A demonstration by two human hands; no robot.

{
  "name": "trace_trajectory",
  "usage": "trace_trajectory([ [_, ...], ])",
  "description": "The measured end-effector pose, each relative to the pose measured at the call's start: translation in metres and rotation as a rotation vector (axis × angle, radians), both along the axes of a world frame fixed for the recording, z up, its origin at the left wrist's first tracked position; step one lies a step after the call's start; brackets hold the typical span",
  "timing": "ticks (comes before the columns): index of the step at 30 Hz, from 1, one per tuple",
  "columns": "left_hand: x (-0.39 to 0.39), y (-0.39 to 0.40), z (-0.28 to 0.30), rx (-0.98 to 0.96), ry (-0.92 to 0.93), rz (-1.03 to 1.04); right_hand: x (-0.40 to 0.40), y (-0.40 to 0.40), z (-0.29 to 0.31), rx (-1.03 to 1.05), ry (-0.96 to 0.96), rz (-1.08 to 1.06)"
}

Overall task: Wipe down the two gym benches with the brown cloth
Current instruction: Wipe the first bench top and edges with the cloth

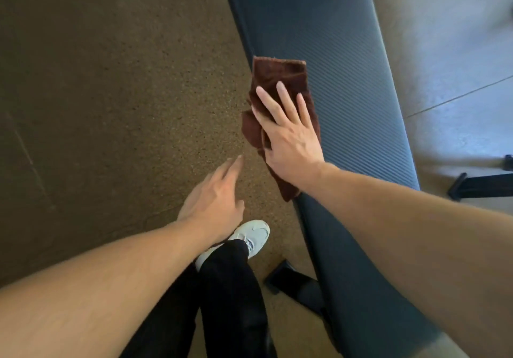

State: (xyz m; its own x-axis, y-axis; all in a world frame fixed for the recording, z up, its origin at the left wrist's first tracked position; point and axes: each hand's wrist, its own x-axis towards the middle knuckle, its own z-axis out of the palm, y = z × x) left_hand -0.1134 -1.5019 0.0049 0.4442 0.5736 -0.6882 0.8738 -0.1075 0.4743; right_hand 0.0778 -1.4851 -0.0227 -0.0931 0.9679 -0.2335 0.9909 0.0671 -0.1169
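A long dark blue padded gym bench [333, 52] with a ribbed top runs from the upper middle down to the lower right. The brown cloth [277, 74] lies folded over the bench's left edge, part of it hanging down the side. My right hand [288, 132] lies flat on the cloth, fingers spread, pressing it against the pad. My left hand [216, 199] hovers empty over the floor to the left of the bench, fingers loosely extended. Only one bench is in view.
Speckled brown rubber floor [111, 94] fills the left side. A black bench foot [294, 280] juts out at the bottom, another black foot [483, 185] at the right. My white shoe [255, 235] and black trouser leg stand close to the bench. Pale floor lies at the right.
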Motion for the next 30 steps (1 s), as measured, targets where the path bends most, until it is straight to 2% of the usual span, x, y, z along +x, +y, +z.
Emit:
trace_trajectory([
  [4, -0.019, 0.010, 0.008, -0.013, -0.006, 0.150, -0.002, 0.039, 0.002, -0.036, -0.008, 0.008],
  [10, -0.039, -0.022, 0.012, -0.029, 0.015, 0.100, -0.005, 0.019, 0.003, -0.002, 0.047, -0.036],
  [15, -0.029, -0.056, 0.017, 0.019, 0.053, -0.042, -0.006, -0.033, -0.002, 0.058, 0.063, -0.112],
  [19, -0.001, -0.080, 0.023, 0.119, 0.045, 0.040, -0.009, -0.110, 0.002, 0.042, 0.110, -0.168],
  [24, 0.037, -0.133, 0.020, 0.313, 0.043, 0.110, -0.008, -0.254, 0.006, -0.032, 0.105, -0.151],
  [27, 0.063, -0.184, 0.019, 0.438, 0.026, -0.004, -0.001, -0.340, 0.007, -0.120, 0.152, -0.128],
  [30, 0.102, -0.241, 0.026, 0.437, -0.057, -0.138, 0.005, -0.404, 0.010, -0.170, 0.196, -0.131],
])
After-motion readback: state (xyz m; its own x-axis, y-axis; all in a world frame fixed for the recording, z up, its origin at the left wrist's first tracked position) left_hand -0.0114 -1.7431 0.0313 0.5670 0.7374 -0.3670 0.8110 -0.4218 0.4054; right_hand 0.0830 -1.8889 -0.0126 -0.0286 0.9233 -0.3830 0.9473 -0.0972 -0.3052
